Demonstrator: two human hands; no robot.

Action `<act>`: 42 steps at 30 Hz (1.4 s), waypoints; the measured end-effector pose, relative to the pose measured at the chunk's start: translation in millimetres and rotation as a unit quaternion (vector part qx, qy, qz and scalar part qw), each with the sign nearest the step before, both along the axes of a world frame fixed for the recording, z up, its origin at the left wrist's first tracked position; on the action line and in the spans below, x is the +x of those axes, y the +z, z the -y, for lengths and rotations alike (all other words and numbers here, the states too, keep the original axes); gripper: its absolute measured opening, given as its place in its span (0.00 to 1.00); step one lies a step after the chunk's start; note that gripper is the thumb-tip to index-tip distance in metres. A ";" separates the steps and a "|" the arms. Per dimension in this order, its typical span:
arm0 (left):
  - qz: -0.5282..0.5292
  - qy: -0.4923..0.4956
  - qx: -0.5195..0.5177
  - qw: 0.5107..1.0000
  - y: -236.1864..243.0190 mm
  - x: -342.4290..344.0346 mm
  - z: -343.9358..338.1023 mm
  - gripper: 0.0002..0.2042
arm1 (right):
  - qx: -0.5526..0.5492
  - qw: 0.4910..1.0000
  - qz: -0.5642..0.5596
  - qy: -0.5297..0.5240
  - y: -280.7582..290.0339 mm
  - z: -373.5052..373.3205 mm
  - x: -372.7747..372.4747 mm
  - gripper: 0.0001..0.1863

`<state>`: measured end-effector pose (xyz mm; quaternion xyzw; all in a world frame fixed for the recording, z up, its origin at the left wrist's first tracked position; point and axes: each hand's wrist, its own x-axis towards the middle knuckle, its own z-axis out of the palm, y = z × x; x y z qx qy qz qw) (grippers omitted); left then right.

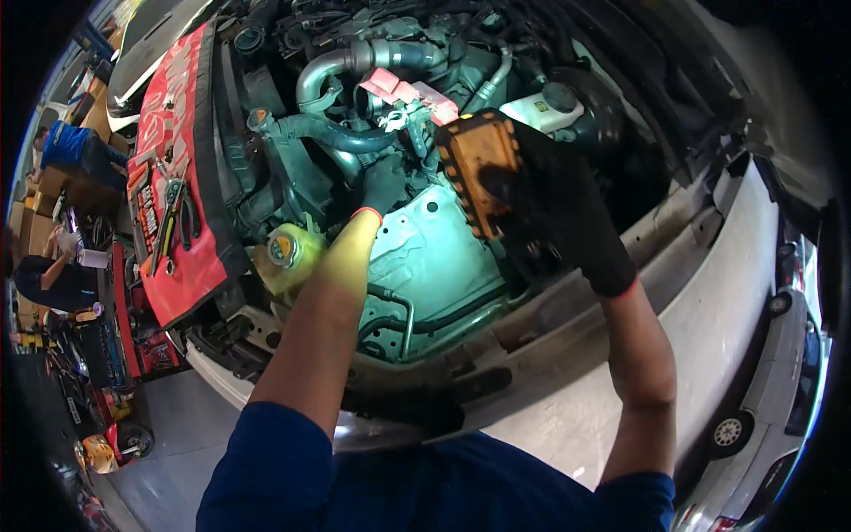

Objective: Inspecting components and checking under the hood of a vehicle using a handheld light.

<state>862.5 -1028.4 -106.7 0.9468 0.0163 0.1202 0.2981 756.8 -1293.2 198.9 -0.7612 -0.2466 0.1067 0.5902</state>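
Note:
My right hand (567,195), in a black glove, grips a boxy orange object with black ribbed edges that looks like a work light (479,168). It is held over the right part of an open engine bay. Bright greenish light falls on the pale metal tray (434,257) beside it. My left hand (385,182), also in a black glove, reaches down among the hoses just beyond that tray. Its fingers blend into the dark parts, so whether it holds anything is hidden. A thick dark hose (341,135) and a pink cloth or wrapping (390,86) lie close beyond it.
A yellowish coolant tank (288,253) stands left of my left forearm. Pliers and other hand tools (168,217) lie on a red fender cover (182,275). A white fluid reservoir (545,111) sits beyond my right hand. The car's body edge (567,324) runs in front of me.

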 end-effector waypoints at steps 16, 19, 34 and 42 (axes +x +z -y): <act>0.010 0.080 -0.038 0.996 -66.0 18.8 34.4 0.11 | -0.020 0.997 0.013 -0.068 -14.1 -4.2 5.0 0.24; -0.001 0.086 -0.048 0.995 -62.6 19.0 34.1 0.12 | 0.000 0.995 0.038 -0.092 -14.8 -3.2 8.1 0.23; -0.060 0.114 -0.037 0.991 -86.8 40.0 42.7 0.17 | -0.110 0.989 0.089 -0.031 -38.4 -10.0 -2.2 0.29; 0.059 -0.025 0.014 0.998 -90.1 22.9 12.0 0.15 | 0.024 0.996 0.058 -0.070 -36.4 -8.0 7.4 0.28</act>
